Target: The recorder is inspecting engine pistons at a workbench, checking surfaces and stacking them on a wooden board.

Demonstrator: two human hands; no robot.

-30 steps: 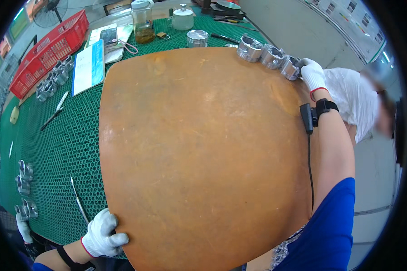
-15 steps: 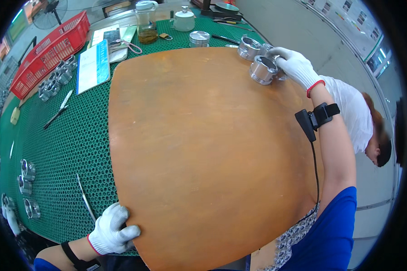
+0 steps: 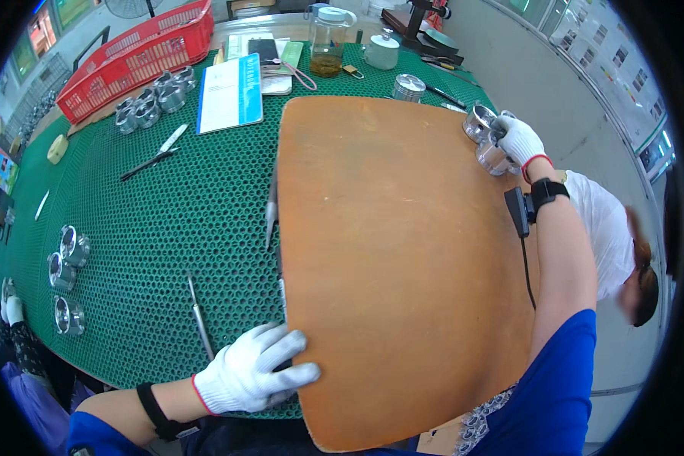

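Note:
A large brown board [image 3: 403,258] lies over the right side of the green mat [image 3: 167,228]. My left hand [image 3: 254,370], in a white glove, grips the board's near left corner. My right hand [image 3: 518,139], also gloved, rests at the board's far right corner on a shiny metal cylinder part [image 3: 494,158]. A second metal cylinder [image 3: 479,121] sits just beyond it on the board.
Metal cylinders stand at the mat's left edge [image 3: 64,273] and by the red basket [image 3: 133,57]. Thin tools [image 3: 199,318] lie on the mat. A booklet [image 3: 230,93], a jar [image 3: 329,42] and a round tin [image 3: 409,87] sit at the back. Another person [image 3: 615,235] is at right.
The board has slid to the right across the mat, uncovering more green surface and tools. My left hand moved right with its corner. My right hand stays on the metal cylinders.

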